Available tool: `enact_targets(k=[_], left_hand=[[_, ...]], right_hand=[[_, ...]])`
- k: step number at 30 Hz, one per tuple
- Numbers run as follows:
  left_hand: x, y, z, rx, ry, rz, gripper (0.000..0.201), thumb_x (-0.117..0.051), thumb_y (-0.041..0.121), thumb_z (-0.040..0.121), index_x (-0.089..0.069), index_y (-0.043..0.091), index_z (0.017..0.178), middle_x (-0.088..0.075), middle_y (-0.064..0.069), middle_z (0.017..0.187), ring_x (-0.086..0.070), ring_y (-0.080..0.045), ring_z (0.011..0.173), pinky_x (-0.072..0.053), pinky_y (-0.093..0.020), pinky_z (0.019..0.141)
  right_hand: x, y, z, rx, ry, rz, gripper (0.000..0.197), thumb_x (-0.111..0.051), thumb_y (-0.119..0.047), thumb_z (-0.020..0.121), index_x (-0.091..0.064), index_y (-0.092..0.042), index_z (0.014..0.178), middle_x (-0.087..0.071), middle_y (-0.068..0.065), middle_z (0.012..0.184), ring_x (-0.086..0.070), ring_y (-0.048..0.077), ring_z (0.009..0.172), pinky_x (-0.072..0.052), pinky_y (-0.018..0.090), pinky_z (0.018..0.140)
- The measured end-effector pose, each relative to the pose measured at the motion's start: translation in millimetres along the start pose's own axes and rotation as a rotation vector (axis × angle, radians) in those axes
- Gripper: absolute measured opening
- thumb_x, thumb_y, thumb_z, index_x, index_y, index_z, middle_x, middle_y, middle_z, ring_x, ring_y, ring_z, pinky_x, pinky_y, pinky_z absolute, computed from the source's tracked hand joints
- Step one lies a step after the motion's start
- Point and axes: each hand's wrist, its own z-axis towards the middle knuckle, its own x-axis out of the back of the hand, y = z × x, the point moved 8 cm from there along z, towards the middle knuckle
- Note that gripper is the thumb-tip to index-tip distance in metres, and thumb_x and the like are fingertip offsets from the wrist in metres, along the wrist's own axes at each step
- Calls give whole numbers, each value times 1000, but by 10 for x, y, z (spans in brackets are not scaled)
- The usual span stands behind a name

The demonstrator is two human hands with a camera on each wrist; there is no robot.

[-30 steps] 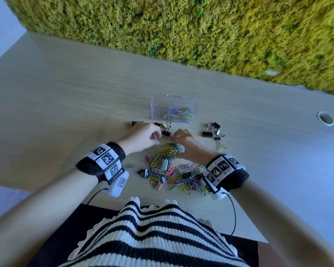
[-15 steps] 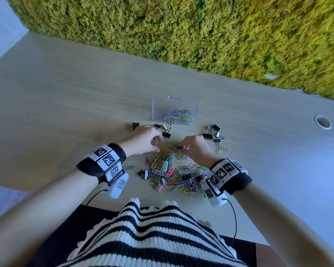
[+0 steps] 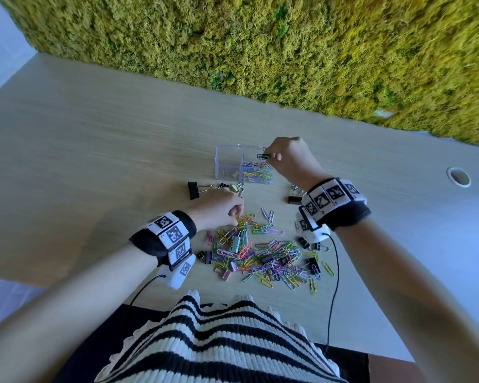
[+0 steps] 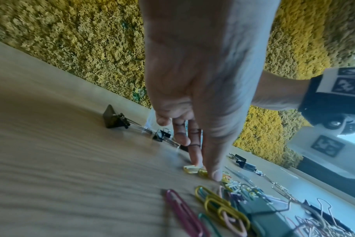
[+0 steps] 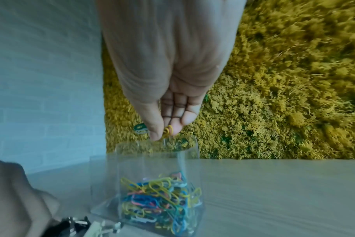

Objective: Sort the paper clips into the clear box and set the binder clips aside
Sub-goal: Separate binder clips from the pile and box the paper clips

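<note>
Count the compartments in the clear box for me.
2. The left compartment of the clear box is nearly bare; the right compartment holds the sorted paper clips. None seems hidden.

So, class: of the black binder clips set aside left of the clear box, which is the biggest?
The large black binder clip at the far left end of that row. It dwarfs the small binder clips lying between it and the clear box.

no legible text or labels
</note>
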Motion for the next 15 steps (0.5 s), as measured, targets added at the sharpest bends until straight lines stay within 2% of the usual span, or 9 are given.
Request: enact_targets(k=[2, 4, 9, 12, 15], left_hand=[[12, -25, -13, 14, 10, -19, 17, -77, 27, 73, -65, 23, 84, -64, 11, 77, -55, -8, 75, -31, -26, 74], [25, -71, -39, 27, 32, -42, 18, -79, 25, 71, -66, 22, 83, -65, 10, 76, -55, -7, 74, -32, -25, 73], [67, -299, -173, 79, 125, -109, 22, -83, 26, 66, -65, 22, 78, -65, 11, 75, -53, -7, 74, -30, -23, 70], [93, -380, -250, 118, 86, -108, 24, -83, 27, 66, -62, 20, 75, -62, 9, 77, -49, -10, 78, -37, -26, 71], [147, -447, -299, 163, 49, -80, 25, -82, 31, 66, -62, 20, 75, -61, 10, 77, -47, -9, 79, -39, -28, 75]], right_hand=[[-121, -10, 62, 25, -97, -85, 19, -61, -7, 84, -70, -8, 100, -67, 10, 97, -63, 26, 84, -52, 32, 77], [-188, -16, 57, 49, -138, -110, 24, -59, -4, 82, -69, -10, 103, -67, 8, 100, -62, 25, 89, -51, 34, 81], [-78, 46, -56, -3, 5, -26, 45, -44, 10, 71, -70, -13, 100, -69, 7, 96, -57, 24, 95, -44, 37, 87], [-209, -25, -95, 18, -93, -146, 58, -42, 11, 66, -63, -19, 112, -68, 3, 100, -49, 22, 102, -36, 37, 88], [-352, -57, -103, 16, -168, -181, 67, -44, 8, 69, -52, -22, 128, -61, 8, 108, -48, 23, 101, -33, 35, 90]])
